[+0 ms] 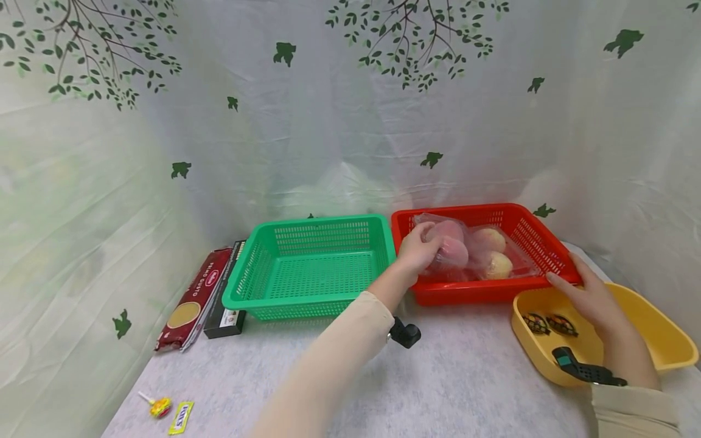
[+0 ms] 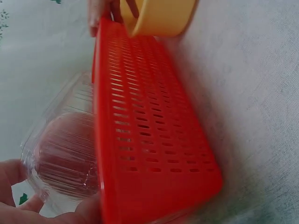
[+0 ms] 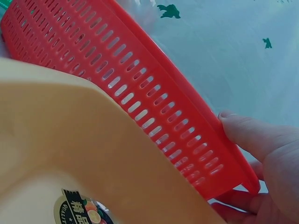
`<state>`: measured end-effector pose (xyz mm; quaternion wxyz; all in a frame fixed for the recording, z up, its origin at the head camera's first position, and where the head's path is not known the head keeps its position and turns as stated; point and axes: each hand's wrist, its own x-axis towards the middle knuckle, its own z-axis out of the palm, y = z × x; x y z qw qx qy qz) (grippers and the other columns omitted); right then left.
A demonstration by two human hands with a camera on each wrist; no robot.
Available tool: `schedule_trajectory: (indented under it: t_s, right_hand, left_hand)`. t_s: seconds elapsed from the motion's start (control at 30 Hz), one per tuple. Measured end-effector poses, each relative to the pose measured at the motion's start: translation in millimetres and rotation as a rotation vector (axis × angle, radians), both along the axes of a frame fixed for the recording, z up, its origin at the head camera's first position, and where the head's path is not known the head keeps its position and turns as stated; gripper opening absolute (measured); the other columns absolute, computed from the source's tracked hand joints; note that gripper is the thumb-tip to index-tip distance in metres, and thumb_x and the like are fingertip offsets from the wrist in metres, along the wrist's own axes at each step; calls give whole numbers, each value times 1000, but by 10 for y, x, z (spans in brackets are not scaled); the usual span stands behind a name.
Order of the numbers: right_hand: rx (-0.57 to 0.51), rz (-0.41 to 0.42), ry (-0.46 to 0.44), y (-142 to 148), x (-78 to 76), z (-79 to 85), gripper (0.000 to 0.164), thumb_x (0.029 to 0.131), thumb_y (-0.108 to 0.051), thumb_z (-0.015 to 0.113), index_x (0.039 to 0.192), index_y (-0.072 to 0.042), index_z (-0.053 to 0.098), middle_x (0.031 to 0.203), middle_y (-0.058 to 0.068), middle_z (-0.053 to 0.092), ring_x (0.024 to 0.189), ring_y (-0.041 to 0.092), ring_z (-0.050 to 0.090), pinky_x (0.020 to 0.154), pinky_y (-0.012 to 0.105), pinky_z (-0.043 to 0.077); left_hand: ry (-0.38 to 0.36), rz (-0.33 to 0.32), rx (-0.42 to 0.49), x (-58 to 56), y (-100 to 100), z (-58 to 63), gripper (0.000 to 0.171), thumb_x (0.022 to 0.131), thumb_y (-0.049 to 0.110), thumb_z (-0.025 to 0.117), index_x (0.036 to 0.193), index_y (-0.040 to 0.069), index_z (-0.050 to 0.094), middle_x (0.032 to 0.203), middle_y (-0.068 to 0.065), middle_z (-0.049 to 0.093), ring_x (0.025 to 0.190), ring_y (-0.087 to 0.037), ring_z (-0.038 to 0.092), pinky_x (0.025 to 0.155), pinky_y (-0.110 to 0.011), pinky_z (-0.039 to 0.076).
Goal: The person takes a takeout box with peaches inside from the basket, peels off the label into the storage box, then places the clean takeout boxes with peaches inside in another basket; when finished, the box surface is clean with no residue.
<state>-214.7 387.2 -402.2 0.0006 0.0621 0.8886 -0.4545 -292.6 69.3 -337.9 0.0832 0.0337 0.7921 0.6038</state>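
A clear plastic clamshell box holds several round fruits that look like peaches, pink ones on the left and pale yellow ones on the right. It sits tilted in the red basket, its upper part showing above the rim. My left hand grips the box's left end, the thumb close to the basket's rim in the left wrist view. At the basket's right front corner, my right hand holds the rim, with thumb on top and fingers underneath.
A green basket stands left of the red one. Beside it lie a black box and a dark red packet. A yellow basin with two stickers sits below my right forearm. A lollipop and a yellow wrapped sweet lie front left.
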Motion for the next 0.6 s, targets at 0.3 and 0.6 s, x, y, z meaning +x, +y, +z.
schedule_trajectory:
  t_s: [0.3,0.6]
  right_hand:
    - [-7,0,2,-27,10,-5,96,99,-56,48,158,-17,-16,158,35,18,136,59,25,99,82,29]
    - [-5,-4,5,-10,2,-18,94,100,-56,47,158,-18,-16,159,36,17,136,59,24,100,82,28]
  left_hand:
    - [32,-35,-73,-108,-6,-94,50,96,25,64,144,23,48,142,-6,55,126,-25,53,99,-44,55]
    - [-7,-134,-138,-123,-24,-43,56,98,20,64,147,20,38,149,-6,48,129,-25,50,105,-41,51]
